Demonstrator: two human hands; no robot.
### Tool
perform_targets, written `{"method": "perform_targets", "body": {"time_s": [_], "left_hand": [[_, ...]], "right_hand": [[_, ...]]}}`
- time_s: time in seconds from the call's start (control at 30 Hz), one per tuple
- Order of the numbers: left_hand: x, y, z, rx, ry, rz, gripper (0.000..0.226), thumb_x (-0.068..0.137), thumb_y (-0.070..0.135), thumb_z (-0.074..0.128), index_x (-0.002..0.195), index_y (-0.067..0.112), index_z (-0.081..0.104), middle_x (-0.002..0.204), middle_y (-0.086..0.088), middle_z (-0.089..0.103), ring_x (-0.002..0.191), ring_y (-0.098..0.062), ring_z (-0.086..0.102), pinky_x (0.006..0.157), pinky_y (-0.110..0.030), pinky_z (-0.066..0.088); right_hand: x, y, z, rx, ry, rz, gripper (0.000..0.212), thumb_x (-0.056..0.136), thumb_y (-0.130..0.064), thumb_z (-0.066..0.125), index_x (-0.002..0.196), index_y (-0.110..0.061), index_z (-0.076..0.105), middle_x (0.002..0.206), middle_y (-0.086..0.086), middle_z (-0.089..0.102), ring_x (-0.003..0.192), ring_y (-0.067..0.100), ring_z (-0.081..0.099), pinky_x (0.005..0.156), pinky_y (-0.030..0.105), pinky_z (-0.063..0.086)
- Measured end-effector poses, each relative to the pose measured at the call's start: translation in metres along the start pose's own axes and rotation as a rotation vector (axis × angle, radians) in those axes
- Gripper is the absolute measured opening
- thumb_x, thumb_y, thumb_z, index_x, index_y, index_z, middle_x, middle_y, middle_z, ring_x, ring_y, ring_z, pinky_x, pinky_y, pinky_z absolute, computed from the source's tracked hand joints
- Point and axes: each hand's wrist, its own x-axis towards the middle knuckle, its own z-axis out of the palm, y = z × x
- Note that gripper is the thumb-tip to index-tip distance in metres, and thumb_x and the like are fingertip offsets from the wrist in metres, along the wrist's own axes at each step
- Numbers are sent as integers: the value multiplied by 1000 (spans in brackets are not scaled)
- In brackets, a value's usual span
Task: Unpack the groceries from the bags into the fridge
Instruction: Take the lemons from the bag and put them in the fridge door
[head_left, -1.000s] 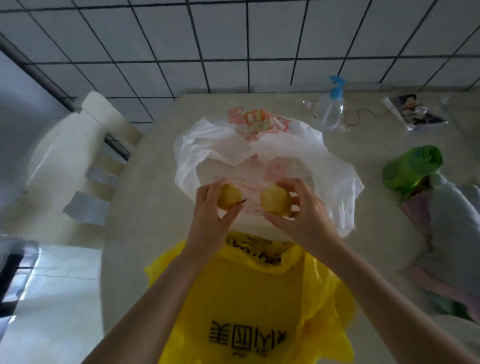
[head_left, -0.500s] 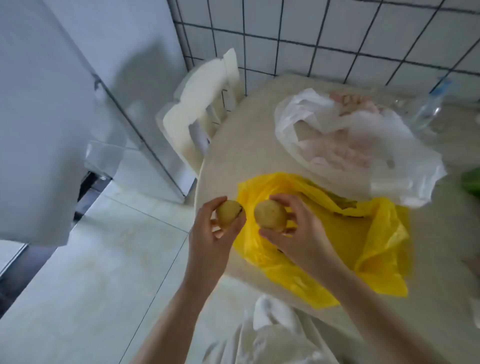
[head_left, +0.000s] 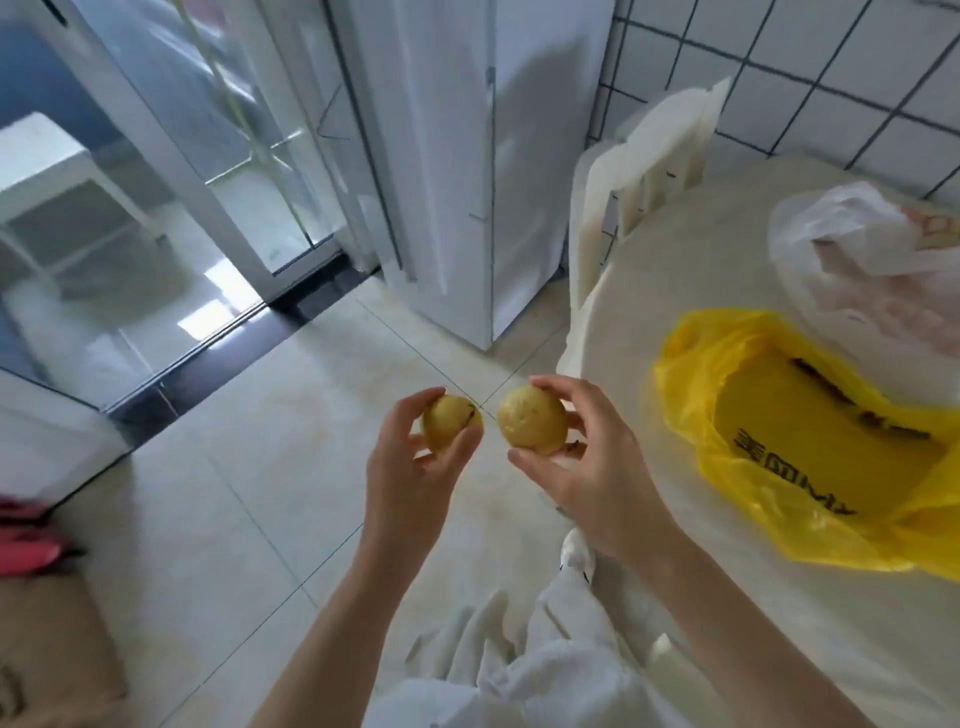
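Observation:
My left hand (head_left: 410, 467) grips a small round yellow fruit (head_left: 449, 422). My right hand (head_left: 587, 467) grips a second, slightly larger yellow fruit (head_left: 532, 420). Both are held side by side over the tiled floor, left of the round table (head_left: 675, 291). A yellow plastic bag (head_left: 810, 441) with black print lies flat on the table near its edge. A white plastic bag (head_left: 857, 249) sits behind it at the right. The white fridge (head_left: 467, 156) stands closed beyond my hands, next to the tiled wall.
A white chair (head_left: 639, 171) stands between the fridge and the table. A glass sliding door (head_left: 171, 182) with a dark floor track lies to the left. A cardboard box (head_left: 47, 644) sits at the lower left. White cloth (head_left: 519, 670) bunches below my arms.
The view has swung left from the table to the floor and fridge. Both hands, each with its fruit, have moved off the bags and away from the table.

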Motion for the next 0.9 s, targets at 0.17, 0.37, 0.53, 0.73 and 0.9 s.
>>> {"method": "perform_targets", "body": {"time_s": [0.17,0.37,0.53,0.73,0.9], "left_hand": [[-4,-14,-54,-18,151,-24,40,79,34,70,116,27,55,108,7,62,89,-11,66,68,-13,52],[27,-26,-105,-104,274,-59,33,85,34,68,114,41,53,109,15,60,93,-17,67,78,-33,59],[96,-15,-138,-93,290,33,29,86,33,67,111,38,54,106,19,59,94,-16,66,81,-34,59],[185,9,-176,-102,299,111,35,87,31,66,119,27,53,108,13,58,96,-19,65,82,-40,59],[254,19,-198,-120,291,134,35,87,34,66,118,27,53,104,12,60,93,-16,66,81,-40,59]], "right_hand": [[4,-22,49,-87,-113,-46,60,74,-24,80,126,-22,51,123,-3,52,106,11,56,82,8,49],[39,-52,105,-154,-199,-117,59,73,-26,81,125,-26,52,118,-8,52,104,4,53,84,3,41],[94,-86,149,-210,-155,-262,61,73,-31,80,127,-22,51,119,-6,52,101,3,51,82,-3,38],[176,-125,188,-231,-111,-320,63,73,-32,79,128,-20,51,120,-7,51,97,2,50,80,-8,34],[235,-145,206,-240,-73,-332,63,71,-30,81,126,-18,52,114,-9,49,93,-6,48,80,-7,31]]}}
